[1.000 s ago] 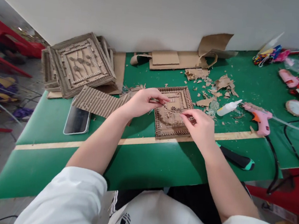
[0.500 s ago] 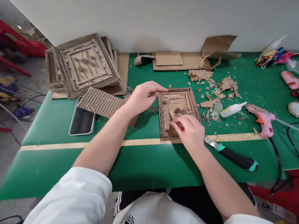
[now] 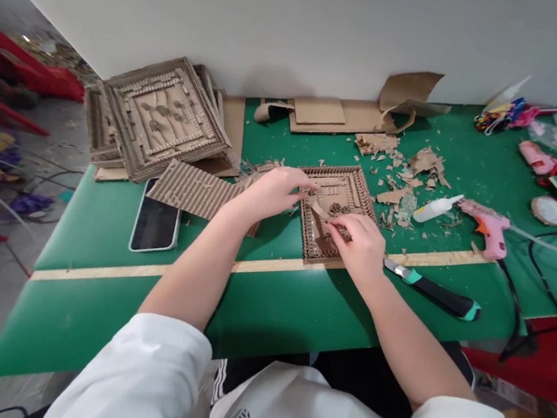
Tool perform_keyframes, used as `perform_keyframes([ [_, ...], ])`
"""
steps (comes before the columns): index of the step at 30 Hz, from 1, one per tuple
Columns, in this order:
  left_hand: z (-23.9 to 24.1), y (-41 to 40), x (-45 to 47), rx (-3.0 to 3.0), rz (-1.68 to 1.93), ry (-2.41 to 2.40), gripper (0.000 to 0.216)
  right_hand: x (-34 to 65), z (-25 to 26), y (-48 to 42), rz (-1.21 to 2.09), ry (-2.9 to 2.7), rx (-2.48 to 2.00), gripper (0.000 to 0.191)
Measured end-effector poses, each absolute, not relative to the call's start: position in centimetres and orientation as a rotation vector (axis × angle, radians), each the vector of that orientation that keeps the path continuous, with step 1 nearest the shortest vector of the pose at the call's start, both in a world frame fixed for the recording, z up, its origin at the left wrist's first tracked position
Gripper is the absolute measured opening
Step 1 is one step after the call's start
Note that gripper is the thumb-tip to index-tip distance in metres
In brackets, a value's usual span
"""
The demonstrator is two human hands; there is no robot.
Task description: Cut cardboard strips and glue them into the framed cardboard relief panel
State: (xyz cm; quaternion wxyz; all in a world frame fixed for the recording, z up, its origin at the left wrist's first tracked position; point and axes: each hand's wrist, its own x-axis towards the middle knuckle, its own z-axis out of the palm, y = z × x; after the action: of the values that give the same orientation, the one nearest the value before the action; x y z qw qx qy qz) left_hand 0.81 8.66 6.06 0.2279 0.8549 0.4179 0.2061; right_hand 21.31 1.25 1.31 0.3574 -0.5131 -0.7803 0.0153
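Observation:
A small cardboard tray [image 3: 333, 259] with a rim of upright corrugated strips lies on the green table before me. My right hand [image 3: 361, 245] is over its lower right part, thumb and fingertips pinched on the end of a thin cardboard strip [image 3: 319, 211]. That strip slants up and left above the tray's floor. Over the tray's upper left rim, my left hand [image 3: 280, 192] stretches its fingers, thumb apart from them. Whether it touches the strip I cannot tell. Small curled cardboard pieces [image 3: 339, 208] sit inside the tray near its middle.
Corrugated sheet [image 3: 195, 189] overlaps a phone [image 3: 156, 225] at left; stacked cardboard frames [image 3: 162, 122] stand behind. At right are paper scraps [image 3: 427, 162], a glue bottle [image 3: 434, 208], a pink glue gun [image 3: 492, 232] with its cord, and a utility knife [image 3: 435, 290], blade exposed.
My left hand has come slightly lower along the tray's left rim. The pinched strip has been raised and tilted from the tray's left side, and my right hand has shifted slightly right.

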Motion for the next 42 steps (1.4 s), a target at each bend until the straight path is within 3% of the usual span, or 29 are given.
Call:
perform_keyframes([
  [6,5.0,8.2,2.4,2.341,0.461,0.907,0.032,22.7,2.3,0.9,0.227,-1.717,-1.36,0.018],
  [14,6.4,7.6,2.5,2.221,0.557,1.088,0.019,23.5,2.7,0.9,0.427,-1.467,-1.403,0.023],
  [18,7.6,8.0,0.7,2.222,0.817,1.334,0.02,24.2,2.9,1.0,0.56,-1.377,-1.356,0.028],
  [23,7.4,9.4,-2.0,1.987,1.021,1.897,0.03,24.3,2.8,1.0,0.514,-1.414,-1.339,0.021],
  [28,8.6,9.2,-4.5,1.968,0.844,2.007,0.062,24.1,2.4,1.0,0.479,-1.501,-1.346,0.02],
  [31,10.4,8.0,-5.9,2.113,0.664,2.094,0.058,24.1,2.4,1.0,0.469,-1.576,-1.351,0.019],
  [38,10.1,7.5,-6.1,2.231,-0.378,1.946,0.05,23.7,2.7,1.0,0.381,-1.754,-1.336,0.018],
  [42,9.2,8.4,-5.7,2.147,-0.489,1.886,0.062,23.7,2.5,0.9,0.351,-1.785,-1.317,0.018],
])
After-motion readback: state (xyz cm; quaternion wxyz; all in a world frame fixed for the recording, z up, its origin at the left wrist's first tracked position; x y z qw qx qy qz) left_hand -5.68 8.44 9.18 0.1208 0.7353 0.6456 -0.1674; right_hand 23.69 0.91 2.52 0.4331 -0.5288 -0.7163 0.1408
